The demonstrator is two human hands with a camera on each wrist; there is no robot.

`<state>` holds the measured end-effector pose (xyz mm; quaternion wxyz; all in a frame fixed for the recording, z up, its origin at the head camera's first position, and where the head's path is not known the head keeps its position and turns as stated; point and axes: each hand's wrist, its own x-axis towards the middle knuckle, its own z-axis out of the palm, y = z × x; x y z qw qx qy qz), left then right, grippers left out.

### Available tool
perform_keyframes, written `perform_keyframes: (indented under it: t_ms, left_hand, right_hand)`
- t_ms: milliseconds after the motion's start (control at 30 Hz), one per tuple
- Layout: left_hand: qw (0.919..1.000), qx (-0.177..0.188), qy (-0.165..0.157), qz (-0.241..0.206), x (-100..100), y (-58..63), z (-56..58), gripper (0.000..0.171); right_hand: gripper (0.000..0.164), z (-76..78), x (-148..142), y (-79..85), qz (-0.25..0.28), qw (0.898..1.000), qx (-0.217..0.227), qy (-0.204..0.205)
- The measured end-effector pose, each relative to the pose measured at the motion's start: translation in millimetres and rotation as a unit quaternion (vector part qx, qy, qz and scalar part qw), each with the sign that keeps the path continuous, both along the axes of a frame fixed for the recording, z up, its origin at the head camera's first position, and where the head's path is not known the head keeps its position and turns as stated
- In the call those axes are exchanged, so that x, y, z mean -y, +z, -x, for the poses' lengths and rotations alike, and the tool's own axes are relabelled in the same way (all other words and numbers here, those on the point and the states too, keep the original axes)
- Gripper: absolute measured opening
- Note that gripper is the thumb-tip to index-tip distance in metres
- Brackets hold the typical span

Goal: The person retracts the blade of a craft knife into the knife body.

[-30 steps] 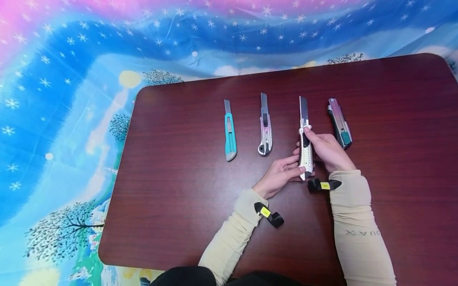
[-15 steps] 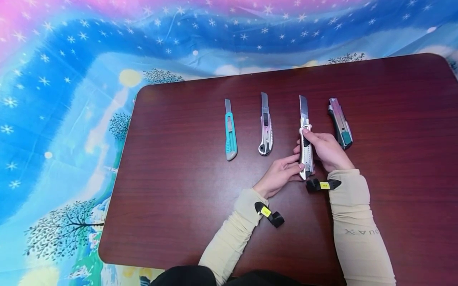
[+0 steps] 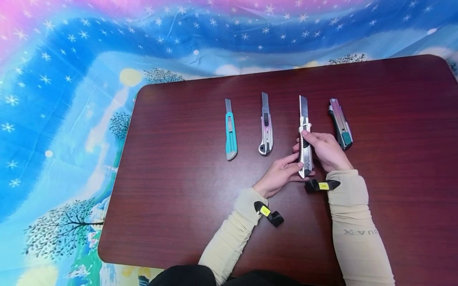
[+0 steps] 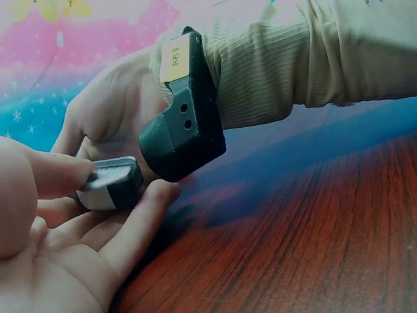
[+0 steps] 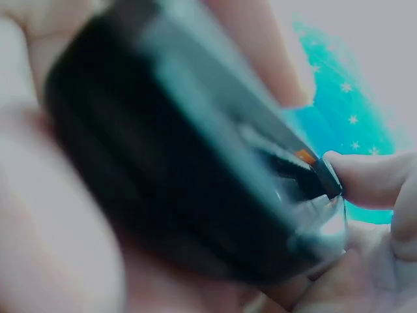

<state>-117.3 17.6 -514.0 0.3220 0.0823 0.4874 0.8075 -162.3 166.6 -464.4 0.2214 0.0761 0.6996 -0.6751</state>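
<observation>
Both hands hold a white-and-silver snap-off utility knife, its blade extended and pointing away from the person. My left hand pinches the lower end, thumb on top and fingers underneath. My right hand grips the handle from the right, thumb on its upper face below the collar. In the left wrist view, the knife's butt end sits between the left thumb and fingers. The right wrist view shows the dark handle end close up and blurred, with a thumb by the slider.
A teal utility knife and a silver one with a black slider lie to the left, blades out. A dark-green and silver cutter lies right of the right hand. All are on the dark red wooden table; a patterned cloth hangs beyond.
The held knife has shifted very slightly away from the person and left. The right thumb sits a little lower below the collar. The other knives stay put.
</observation>
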Motion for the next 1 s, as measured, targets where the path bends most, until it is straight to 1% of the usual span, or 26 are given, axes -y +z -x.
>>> perform_keyframes:
  t_ms: [133,333,533,667,900,1000]
  left_hand:
    - [1.0,0.005,-0.002,-0.008,0.2,0.7,0.1,0.039]
    - [0.9999,0.012,0.001,-0.01,0.9,0.9,1.4,0.039]
    - [0.9996,0.027,0.005,-0.007,1.3,0.5,2.1,0.036]
    - [0.9995,0.027,0.014,-0.01,1.1,0.7,2.5,0.036]
    - [0.9988,0.023,0.037,-0.022,1.2,1.2,2.1,0.035]
    - [0.9984,0.026,0.045,-0.023,1.4,1.3,2.0,0.035]
  right_hand:
    - [0.057,-0.6,1.5,0.7,0.003,1.0,-0.007,0.0]
    - [0.049,-0.3,4.5,-2.4,0.033,0.999,-0.008,-0.013]
    - [0.048,-0.2,5.0,-2.4,0.057,0.998,-0.011,-0.019]
    - [0.048,-0.4,5.2,-1.6,0.07,0.997,-0.016,-0.019]
    - [0.051,-0.5,4.9,-2.3,0.116,0.993,-0.026,-0.017]
    - [0.053,-0.3,4.7,-3.3,0.119,0.992,-0.03,-0.011]
